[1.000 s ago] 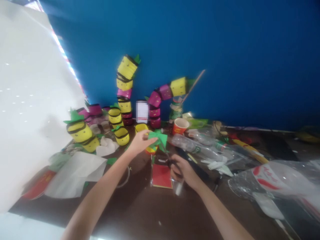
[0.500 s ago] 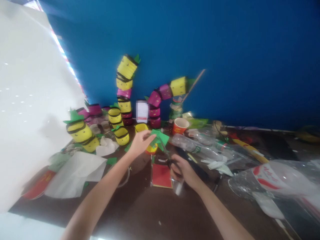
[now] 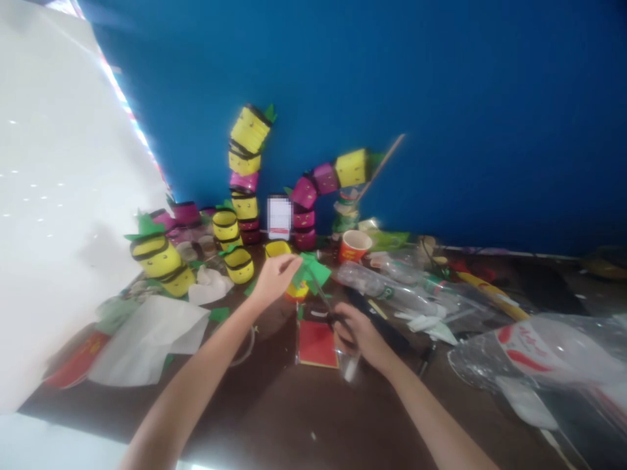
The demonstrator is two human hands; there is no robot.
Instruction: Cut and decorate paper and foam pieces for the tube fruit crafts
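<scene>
Since the earlier frame, the left hand [image 3: 275, 282] has drawn its fingers in slightly at the edge of the green paper [image 3: 317, 271], and the paper has shifted a little with them; the right hand has hardly moved.

I see the paper near the centre, in front of a small yellow-and-red piece [image 3: 296, 291]. My left fingers are closed in a pinch on its near left edge. My right hand [image 3: 365, 333] is curled round the dark handles of scissors [image 3: 323, 297], their blades reaching up to the paper; blur hides whether they are open.

To cut well, I would keep the pinch close to the cut but clear of the blades, hold the paper taut, and turn the paper rather than the scissors.

Below the hands, a red square [image 3: 317, 343] lies on the dark brown surface [image 3: 274, 408]. White paper [image 3: 147, 339] lies left; clear bottles [image 3: 392, 282] and a red cup [image 3: 355, 248] are to the right. Behind, yellow and purple banded columns [image 3: 245, 205] rise beside an upright phone-like screen [image 3: 279, 215], against a blue wall [image 3: 441, 98].
</scene>
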